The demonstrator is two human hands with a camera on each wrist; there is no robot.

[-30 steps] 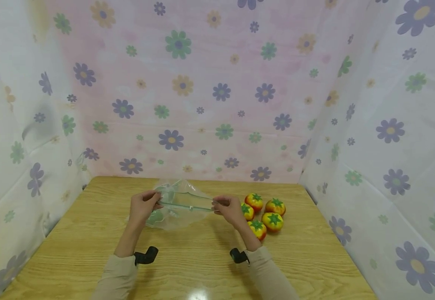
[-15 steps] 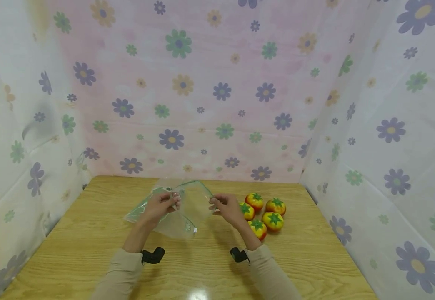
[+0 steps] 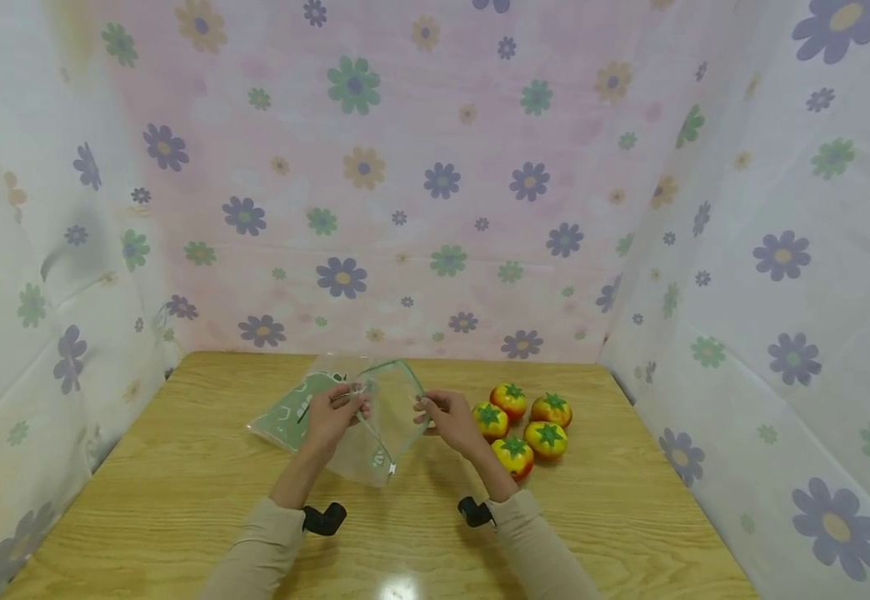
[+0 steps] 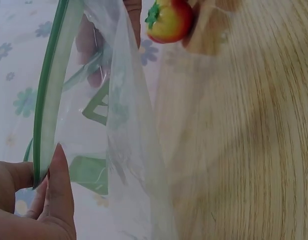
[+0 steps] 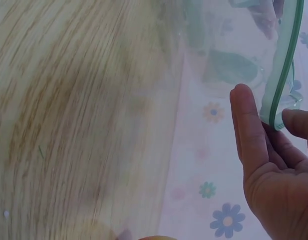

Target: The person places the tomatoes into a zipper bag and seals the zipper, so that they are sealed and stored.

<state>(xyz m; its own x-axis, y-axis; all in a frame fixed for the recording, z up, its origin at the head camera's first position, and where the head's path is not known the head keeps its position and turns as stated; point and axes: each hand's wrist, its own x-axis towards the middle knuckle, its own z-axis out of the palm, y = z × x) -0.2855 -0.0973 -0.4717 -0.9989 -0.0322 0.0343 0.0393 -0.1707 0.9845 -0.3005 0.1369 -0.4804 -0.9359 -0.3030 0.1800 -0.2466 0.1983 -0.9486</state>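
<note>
A clear plastic zipper bag (image 3: pixel 285 417) with green printed patches is held up over the middle of the wooden table. Its green-edged mouth spreads apart between both hands, and a small white slider (image 3: pixel 392 469) hangs at the near end of the zip. My left hand (image 3: pixel 330 421) pinches one side of the mouth; in the left wrist view the thumb and fingers (image 4: pixel 59 185) grip the green zip strip (image 4: pixel 46 90). My right hand (image 3: pixel 452 419) holds the opposite side, with the strip between thumb and fingers (image 5: pixel 248 120) in the right wrist view.
Several red-and-yellow tomato-like fruits (image 3: pixel 546 440) with green star-shaped tops sit in a cluster just right of my right hand. The wooden table (image 3: pixel 592 525) ends at flower-printed cloth walls (image 3: pixel 405 250) at the back and on both sides.
My left hand has moved right, toward my right hand, and the bag's mouth has gone from stretched flat to spread wide. My right hand has barely moved; the fruits stay put.
</note>
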